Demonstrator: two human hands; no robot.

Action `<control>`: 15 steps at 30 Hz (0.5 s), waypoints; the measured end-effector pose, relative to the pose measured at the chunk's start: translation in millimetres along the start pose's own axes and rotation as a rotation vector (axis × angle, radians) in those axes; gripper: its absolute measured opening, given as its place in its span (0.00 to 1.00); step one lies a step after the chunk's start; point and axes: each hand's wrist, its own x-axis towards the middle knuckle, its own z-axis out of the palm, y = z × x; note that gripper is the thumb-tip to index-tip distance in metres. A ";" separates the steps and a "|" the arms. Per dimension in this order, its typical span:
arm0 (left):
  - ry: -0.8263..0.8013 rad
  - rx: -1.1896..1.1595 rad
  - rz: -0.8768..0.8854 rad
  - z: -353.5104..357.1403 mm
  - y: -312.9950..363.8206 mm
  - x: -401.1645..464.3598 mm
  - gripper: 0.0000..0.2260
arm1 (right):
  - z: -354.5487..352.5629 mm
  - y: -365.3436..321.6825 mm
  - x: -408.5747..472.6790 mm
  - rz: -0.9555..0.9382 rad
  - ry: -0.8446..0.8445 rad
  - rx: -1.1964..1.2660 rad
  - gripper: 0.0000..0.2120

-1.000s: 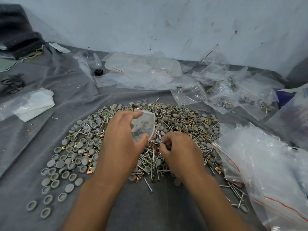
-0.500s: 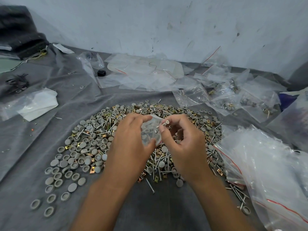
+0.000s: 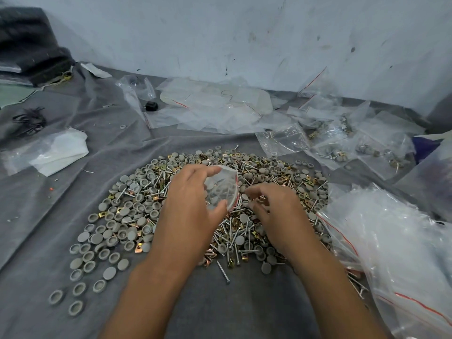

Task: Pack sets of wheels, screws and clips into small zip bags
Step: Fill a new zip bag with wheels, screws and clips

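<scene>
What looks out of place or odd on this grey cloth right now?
One silver screw lies alone on the grey cloth, apart from the near edge of the mixed pile of grey wheels, screws and brass clips. A few round grey wheels also trail off at the pile's near-left.

Grey cloth [image 3: 220, 309], heap of wheels, screws, clips [image 3: 137, 211], perhaps filled zip bags [image 3: 342, 148]

Pile of wheels, screws and clips [image 3: 156, 211] lies mid-cloth [image 3: 244, 309]. Left hand [image 3: 188, 211] holds a small zip bag [image 3: 221, 189] over the pile; right hand [image 3: 276, 216] just right of bag. Heap of empty zip bags [image 3: 391, 245] right of pile. Filled bags [image 3: 342, 150] behind-right; flat bags [image 3: 215, 106] behind, near wall [image 3: 244, 33].
</scene>
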 end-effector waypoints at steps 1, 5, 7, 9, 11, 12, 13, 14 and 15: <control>0.000 0.002 -0.001 -0.3 -0.1 0.5 0.25 | 3.0 1.1 0.1 -0.004 -0.068 -0.064 0.13; 0.027 0.007 -0.008 -2.6 -1.4 2.9 0.25 | 11.7 0.3 1.5 -0.074 -0.125 -0.147 0.15; 0.041 0.007 -0.004 -3.6 -2.5 3.4 0.25 | 14.4 0.3 0.9 -0.106 -0.075 -0.154 0.09; 0.042 0.012 -0.005 -4.1 -3.0 3.4 0.25 | 16.3 -0.2 0.8 -0.135 -0.057 -0.159 0.04; 0.039 0.016 -0.004 -3.8 -2.9 3.3 0.25 | 17.2 -0.3 1.3 -0.149 -0.060 -0.158 0.02; 0.036 0.019 -0.007 -3.6 -2.6 3.1 0.25 | 17.5 0.1 1.6 -0.155 -0.060 -0.153 0.02; 0.033 0.020 -0.009 -3.3 -2.3 3.0 0.25 | 17.6 0.6 2.0 -0.158 -0.060 -0.149 0.01; 0.032 0.019 -0.009 -3.0 -2.2 2.9 0.24 | 17.7 1.0 2.1 -0.158 -0.059 -0.144 0.01; 0.033 0.017 -0.009 -2.8 -2.4 2.9 0.24 | 17.4 1.2 2.4 -0.156 -0.057 -0.136 0.01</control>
